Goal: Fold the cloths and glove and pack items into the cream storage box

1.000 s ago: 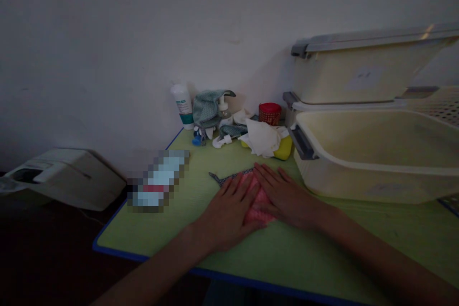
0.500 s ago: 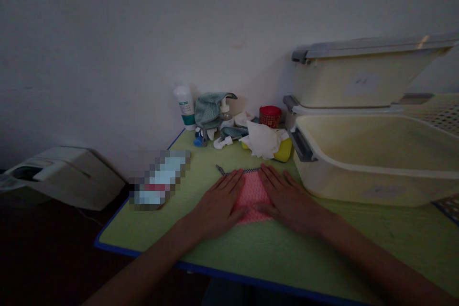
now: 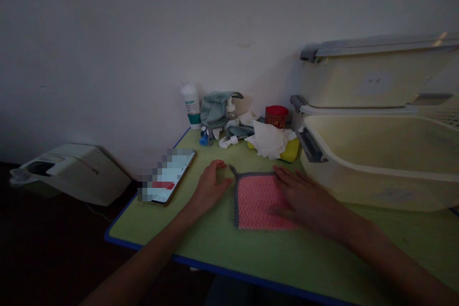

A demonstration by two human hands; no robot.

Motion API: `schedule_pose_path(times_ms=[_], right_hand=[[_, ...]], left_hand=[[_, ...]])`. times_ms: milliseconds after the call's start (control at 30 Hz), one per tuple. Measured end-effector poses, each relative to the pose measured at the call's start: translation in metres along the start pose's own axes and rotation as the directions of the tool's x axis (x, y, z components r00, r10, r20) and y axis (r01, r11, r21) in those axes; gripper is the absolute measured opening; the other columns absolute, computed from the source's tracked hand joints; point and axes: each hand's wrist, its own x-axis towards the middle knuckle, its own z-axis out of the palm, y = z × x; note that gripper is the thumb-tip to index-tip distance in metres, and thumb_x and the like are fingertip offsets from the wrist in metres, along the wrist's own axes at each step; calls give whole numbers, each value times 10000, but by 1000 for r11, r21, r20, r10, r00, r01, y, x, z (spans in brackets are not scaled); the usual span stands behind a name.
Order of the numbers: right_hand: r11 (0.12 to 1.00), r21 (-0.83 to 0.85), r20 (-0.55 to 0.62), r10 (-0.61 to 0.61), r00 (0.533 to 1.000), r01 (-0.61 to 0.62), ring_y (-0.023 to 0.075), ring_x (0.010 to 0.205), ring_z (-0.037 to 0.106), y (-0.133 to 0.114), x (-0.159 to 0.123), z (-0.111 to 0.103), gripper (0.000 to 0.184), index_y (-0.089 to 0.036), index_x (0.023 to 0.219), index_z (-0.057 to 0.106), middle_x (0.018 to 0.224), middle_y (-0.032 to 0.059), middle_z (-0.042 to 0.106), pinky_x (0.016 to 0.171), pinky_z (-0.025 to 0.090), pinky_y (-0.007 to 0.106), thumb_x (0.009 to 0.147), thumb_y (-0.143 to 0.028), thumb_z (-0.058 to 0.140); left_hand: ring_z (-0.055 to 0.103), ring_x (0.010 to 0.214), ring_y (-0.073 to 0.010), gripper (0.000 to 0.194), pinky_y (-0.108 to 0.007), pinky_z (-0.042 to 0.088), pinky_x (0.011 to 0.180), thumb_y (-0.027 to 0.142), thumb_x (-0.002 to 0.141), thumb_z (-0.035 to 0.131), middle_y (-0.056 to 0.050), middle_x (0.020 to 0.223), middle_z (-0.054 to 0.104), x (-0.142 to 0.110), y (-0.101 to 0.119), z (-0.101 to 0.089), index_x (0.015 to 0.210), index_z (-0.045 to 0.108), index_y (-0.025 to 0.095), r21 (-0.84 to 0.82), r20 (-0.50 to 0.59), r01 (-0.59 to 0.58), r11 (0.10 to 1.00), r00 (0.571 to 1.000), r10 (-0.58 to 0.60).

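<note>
A pink woven cloth (image 3: 255, 198) with a dark checked edge lies flat on the green table (image 3: 222, 239). My right hand (image 3: 304, 197) rests flat on its right half, fingers stretched out. Just left of the cloth's top corner is my left hand (image 3: 210, 187), its fingers curled and thumb near the cloth's edge; whether it pinches the edge is unclear.
A phone (image 3: 168, 177) lies near the table's left edge. Against the wall are a white tube (image 3: 191, 106), a grey-green towel over a pump bottle (image 3: 218, 107), tissues (image 3: 268, 138), a yellow item and a red pot (image 3: 276, 115). Large cream bins (image 3: 380, 153) stand on the right. A white device (image 3: 71, 172) sits left of the table.
My hands have slid apart off the middle of the cloth, which now shows flat and square. My left hand has moved off its left edge and curled. The view shifted slightly.
</note>
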Motion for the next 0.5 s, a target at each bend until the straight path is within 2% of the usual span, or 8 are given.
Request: schedule_pose_path(times_ms=[67, 133, 233, 333, 500], right_hand=[[999, -38, -59, 9, 998, -11, 380, 1216, 459, -7, 5, -1, 443, -15, 1032, 662, 1314, 265, 477, 1013, 383, 527, 837, -395, 545], [1000, -22, -134, -9, 991, 6, 333, 1161, 526, -14, 11, 2, 319, -40, 1007, 672, 1255, 231, 548, 979, 436, 482, 868, -270, 501], [990, 30, -215, -130, 968, 140, 260, 1160, 536, -23, 21, 13, 357, -59, 1188, 574, 1259, 178, 563, 967, 460, 424, 877, -133, 417], [963, 29, -199, -258, 946, 268, 239, 1224, 478, -25, 27, 23, 433, -55, 1274, 495, 1325, 169, 508, 1005, 424, 409, 856, -78, 385], [952, 80, -166, -280, 946, 296, 249, 1218, 473, -24, 25, 21, 412, -77, 1248, 523, 1329, 169, 501, 1004, 410, 437, 861, -125, 388]], left_hand=[[535, 1110, -234, 362, -414, 381, 975, 181, 722, 578, -117, 1128, 600, -1, 2, 4, 1064, 464, 145, -21, 10, -32, 999, 999, 32], [543, 1099, -219, 381, -401, 374, 984, 143, 707, 586, -107, 1105, 608, -1, 4, 7, 1064, 452, 149, -60, 16, -45, 997, 999, 46], [571, 1045, -196, 420, -380, 379, 975, 87, 688, 589, -94, 1051, 626, 0, 5, 10, 1072, 426, 143, -131, 29, -26, 991, 999, 30], [610, 953, -169, 425, -362, 404, 942, 57, 695, 581, -58, 957, 659, 0, 7, 11, 1069, 404, 154, -212, 36, 8, 977, 999, -1], [635, 846, -156, 415, -348, 431, 897, 44, 684, 612, -3, 805, 674, -1, 12, 9, 1025, 416, 176, -260, 16, 38, 965, 999, -35]])
